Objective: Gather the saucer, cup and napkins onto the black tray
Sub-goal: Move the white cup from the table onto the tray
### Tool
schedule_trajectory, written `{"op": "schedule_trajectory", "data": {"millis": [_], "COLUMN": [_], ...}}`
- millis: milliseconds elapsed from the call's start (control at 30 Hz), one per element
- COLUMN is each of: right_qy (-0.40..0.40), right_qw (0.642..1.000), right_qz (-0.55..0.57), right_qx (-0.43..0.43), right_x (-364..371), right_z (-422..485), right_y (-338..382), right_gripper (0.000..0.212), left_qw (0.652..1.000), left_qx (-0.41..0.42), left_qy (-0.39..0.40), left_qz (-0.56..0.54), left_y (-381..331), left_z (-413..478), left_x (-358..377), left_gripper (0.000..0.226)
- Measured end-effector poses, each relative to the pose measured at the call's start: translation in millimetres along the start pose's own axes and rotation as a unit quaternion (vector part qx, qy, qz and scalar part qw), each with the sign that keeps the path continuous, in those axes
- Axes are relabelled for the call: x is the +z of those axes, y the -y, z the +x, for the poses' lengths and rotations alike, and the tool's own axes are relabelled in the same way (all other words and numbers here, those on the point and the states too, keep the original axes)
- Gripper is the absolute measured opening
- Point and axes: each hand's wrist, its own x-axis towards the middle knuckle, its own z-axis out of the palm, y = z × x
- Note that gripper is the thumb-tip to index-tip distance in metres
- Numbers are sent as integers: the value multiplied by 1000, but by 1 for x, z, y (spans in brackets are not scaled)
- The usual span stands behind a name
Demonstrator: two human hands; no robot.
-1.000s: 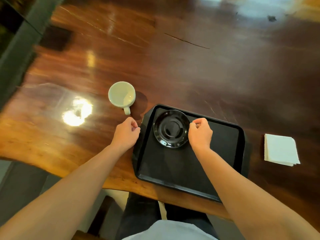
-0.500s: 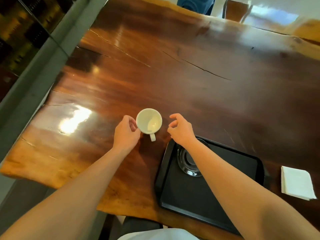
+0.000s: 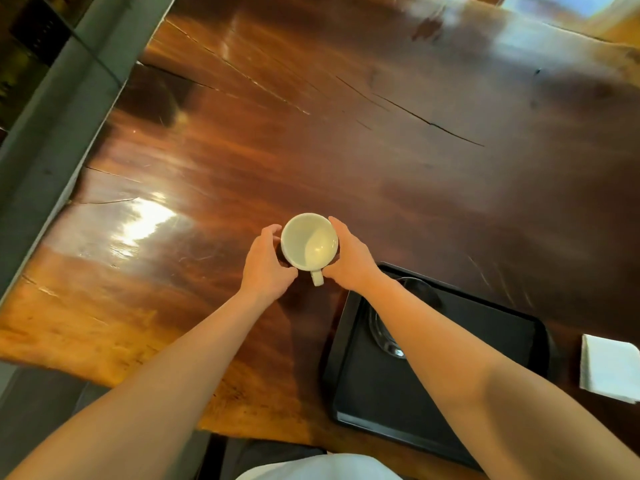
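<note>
A white cup (image 3: 309, 242) stands upright on the wooden table, left of the black tray (image 3: 498, 341), its handle pointing toward me. My left hand (image 3: 265, 266) cups its left side and my right hand (image 3: 348, 258) its right side, fingers curled around the wall. The black saucer (image 3: 384, 336) lies in the tray's near-left part, mostly hidden under my right forearm. A stack of white napkins (image 3: 607, 370) lies on the table just right of the tray.
The dark glossy wooden table (image 3: 346, 140) stretches far ahead, with cracks in the surface. Its live edge runs along the left, beside a grey ledge (image 3: 52, 133). The near edge of the table is close to my body.
My right hand left the saucer on the tray and moved up left to the cup. Both hands closed in on the cup's sides. The camera tilted forward and left.
</note>
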Motion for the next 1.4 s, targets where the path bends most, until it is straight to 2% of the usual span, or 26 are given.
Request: {"op": "schedule_trajectory", "data": {"millis": [233,300,467,900,1167,1400], "right_qy": [14,5,-24,-93,-140,-184], "right_qw": [1000,1000,998,987,977,969], "right_qz": [20,27,48,126,155,164], "right_qx": [16,12,14,-22,-34,-7], "right_x": [14,16,23,-8,-69,-122], "right_z": [3,2,-3,-50,-128,-203], "right_y": [2,3,7,-13,-78,-165], "right_gripper": [118,114,83,83,77,85], "left_qw": [999,998,995,991,985,973], "left_qx": [47,55,68,116,156,203], "left_qy": [13,19,44,36,55,102], "left_qz": [-22,-30,-52,-48,-43,-41], "left_y": [-4,-6,-7,-38,-98,-142], "left_z": [-3,-3,-5,-42,-108,-162], "left_x": [0,0,-3,12,81,178], "left_gripper": [85,85,85,95,92,89]}}
